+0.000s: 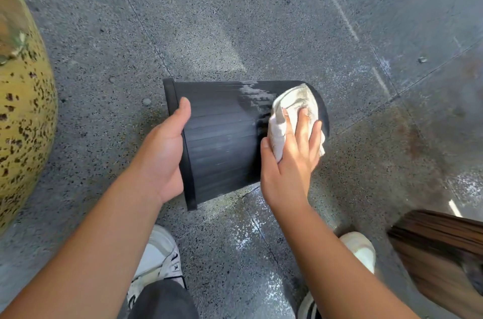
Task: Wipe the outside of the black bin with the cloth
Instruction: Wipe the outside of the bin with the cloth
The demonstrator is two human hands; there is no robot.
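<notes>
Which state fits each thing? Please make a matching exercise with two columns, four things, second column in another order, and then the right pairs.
Things:
1. bin
2. cloth
3. left hand
4. shoes

States:
A. grips the rim
B. white, standing on the floor
C. black, held on its side
D. pressed on the bin near its base by the right hand

Pairs: 1-C, 2-D, 3-A, 4-B
</notes>
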